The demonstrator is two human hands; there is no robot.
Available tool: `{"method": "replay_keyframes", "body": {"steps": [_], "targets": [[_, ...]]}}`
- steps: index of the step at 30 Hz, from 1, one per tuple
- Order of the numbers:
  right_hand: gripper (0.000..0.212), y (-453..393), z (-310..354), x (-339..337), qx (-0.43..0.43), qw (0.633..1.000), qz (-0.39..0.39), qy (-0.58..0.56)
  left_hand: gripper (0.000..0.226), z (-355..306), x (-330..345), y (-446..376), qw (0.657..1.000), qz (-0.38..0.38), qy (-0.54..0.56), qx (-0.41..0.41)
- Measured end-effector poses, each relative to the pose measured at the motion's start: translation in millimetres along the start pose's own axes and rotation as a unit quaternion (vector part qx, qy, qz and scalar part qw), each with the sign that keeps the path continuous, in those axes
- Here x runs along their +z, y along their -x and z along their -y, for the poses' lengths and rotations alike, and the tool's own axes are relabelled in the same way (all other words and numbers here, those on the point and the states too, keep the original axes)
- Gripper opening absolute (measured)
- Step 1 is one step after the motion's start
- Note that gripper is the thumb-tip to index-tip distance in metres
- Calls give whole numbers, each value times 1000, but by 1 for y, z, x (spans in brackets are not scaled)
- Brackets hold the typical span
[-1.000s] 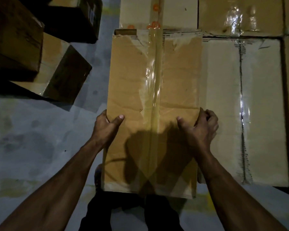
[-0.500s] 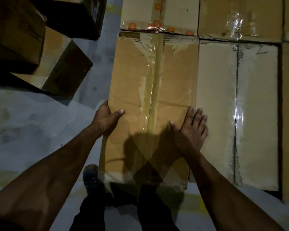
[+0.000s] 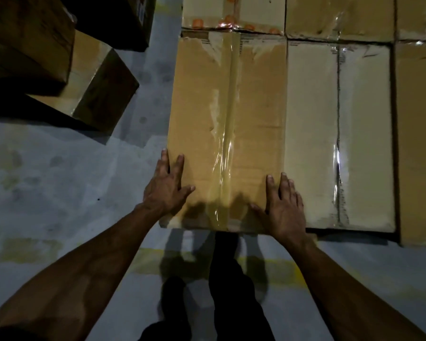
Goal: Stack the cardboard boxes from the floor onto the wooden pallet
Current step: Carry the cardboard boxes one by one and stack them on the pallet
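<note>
A long brown cardboard box (image 3: 226, 114) with clear tape down its middle lies at the left end of a row of boxes, flush against a paler box (image 3: 335, 134) on its right. The pallet beneath is hidden. My left hand (image 3: 166, 187) lies flat on the box's near left corner, fingers straight. Flat on the near right corner lies my right hand (image 3: 284, 207), its fingers also straight. Neither hand grips anything.
More boxes fill the back row (image 3: 234, 11) and the far right (image 3: 418, 143). Loose boxes (image 3: 94, 80) sit on the grey floor (image 3: 59, 173) at upper left, some stacked. My dark legs and shoes (image 3: 229, 291) stand just before the box.
The box has slid forward into line with its neighbours. Both hands let go of its sides and now lie flat on its top near the front edge.
</note>
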State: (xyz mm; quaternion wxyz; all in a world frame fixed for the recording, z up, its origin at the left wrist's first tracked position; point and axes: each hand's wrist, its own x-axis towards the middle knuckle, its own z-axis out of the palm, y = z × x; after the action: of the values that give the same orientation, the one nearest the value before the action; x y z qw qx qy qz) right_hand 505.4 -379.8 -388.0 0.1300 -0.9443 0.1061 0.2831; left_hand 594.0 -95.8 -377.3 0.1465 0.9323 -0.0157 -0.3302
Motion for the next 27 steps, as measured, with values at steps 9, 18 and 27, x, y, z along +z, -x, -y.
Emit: {"method": "replay_keyframes", "body": {"steps": [9, 18, 27], "targets": [[123, 47, -4, 26, -10, 998, 28, 54, 114, 30, 38, 61, 984, 41, -157, 71], [78, 47, 0, 32, -14, 995, -69, 77, 83, 32, 40, 60, 964, -13, -242, 114], [76, 45, 1, 34, -3, 992, -78, 98, 78, 30, 39, 56, 961, -11, -253, 114]]}}
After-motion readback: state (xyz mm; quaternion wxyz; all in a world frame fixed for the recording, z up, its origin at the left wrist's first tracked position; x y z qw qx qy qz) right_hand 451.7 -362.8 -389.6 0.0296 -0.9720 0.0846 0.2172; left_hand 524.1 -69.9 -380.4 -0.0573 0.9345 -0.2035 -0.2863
